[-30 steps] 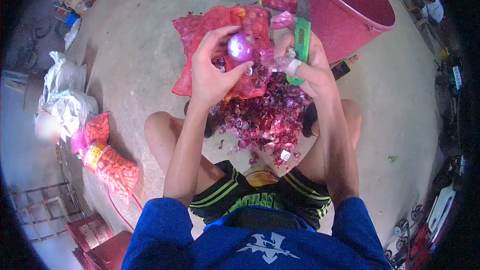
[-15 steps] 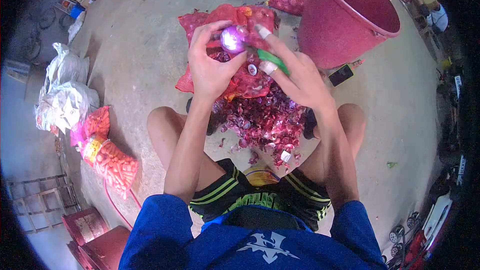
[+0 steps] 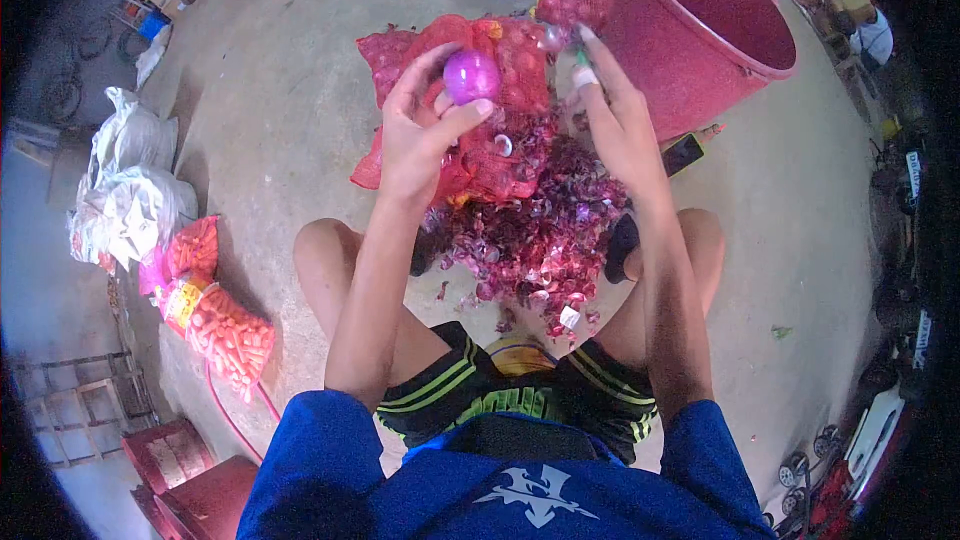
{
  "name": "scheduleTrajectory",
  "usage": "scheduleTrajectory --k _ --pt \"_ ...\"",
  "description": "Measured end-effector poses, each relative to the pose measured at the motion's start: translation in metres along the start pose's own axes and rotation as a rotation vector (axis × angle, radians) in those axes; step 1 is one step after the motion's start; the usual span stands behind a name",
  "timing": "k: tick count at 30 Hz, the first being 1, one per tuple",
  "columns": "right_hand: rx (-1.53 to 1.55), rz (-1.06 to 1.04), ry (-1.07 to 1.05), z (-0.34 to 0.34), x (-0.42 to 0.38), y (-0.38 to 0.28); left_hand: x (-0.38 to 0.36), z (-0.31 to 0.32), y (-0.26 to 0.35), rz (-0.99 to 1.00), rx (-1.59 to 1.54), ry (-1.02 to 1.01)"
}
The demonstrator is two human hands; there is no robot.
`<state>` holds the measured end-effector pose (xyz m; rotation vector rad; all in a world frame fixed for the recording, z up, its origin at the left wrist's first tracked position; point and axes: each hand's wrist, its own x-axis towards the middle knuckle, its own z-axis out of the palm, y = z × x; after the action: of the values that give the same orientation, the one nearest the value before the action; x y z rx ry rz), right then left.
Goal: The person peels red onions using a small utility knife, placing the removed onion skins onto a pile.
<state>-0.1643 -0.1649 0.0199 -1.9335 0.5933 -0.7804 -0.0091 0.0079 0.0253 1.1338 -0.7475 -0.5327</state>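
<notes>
My left hand (image 3: 425, 135) holds a shiny, peeled purple onion (image 3: 471, 77) between thumb and fingers, above a red mesh sack (image 3: 520, 60) of onions. To the right, my right hand (image 3: 615, 115) is closed around what looks like a small green-handled knife (image 3: 581, 57), mostly hidden and blurred by motion. White tape wraps some fingers of that hand. A pale, blurred scrap (image 3: 552, 38) shows near its fingertips. Below both hands, a heap of red onion skins (image 3: 530, 240) spreads over the floor and the sack's near edge.
A large red tub (image 3: 655, 70) stands at the upper right, with a phone (image 3: 683, 154) on the floor beside it. Behind is another small onion sack (image 3: 575, 2). At the left lie a bag of carrots (image 3: 235, 335) and white sacks (image 3: 140, 210).
My right hand has moved right and up, away from the onion, toward the tub. My left hand still holds the onion, now more exposed and turned slightly.
</notes>
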Motion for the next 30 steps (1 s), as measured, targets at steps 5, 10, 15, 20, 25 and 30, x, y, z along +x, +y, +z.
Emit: scheduleTrajectory --k 5,10,15,20,25,30 --pt "-0.093 -0.021 -0.099 -0.004 -0.007 0.007 0.003 -0.016 -0.010 -0.285 -0.622 0.032" --pt "-0.049 -0.319 -0.171 0.012 -0.021 -0.015 -0.001 -0.007 -0.010 -0.239 -0.543 0.056" --pt "-0.105 -0.437 -0.127 0.017 -0.020 -0.015 -0.002 -0.005 -0.014 -0.189 -0.419 -0.064" --pt "-0.223 -0.465 -0.152 0.013 -0.020 -0.018 -0.002 -0.006 -0.015 -0.218 -0.442 -0.109" --pt "-0.308 -0.256 -0.170 0.007 0.000 0.023 -0.006 -0.007 -0.006 -0.172 -0.391 -0.185" --pt "-0.247 0.072 -0.214 -0.012 0.012 0.044 -0.008 -0.012 0.005 -0.105 -0.381 -0.218"
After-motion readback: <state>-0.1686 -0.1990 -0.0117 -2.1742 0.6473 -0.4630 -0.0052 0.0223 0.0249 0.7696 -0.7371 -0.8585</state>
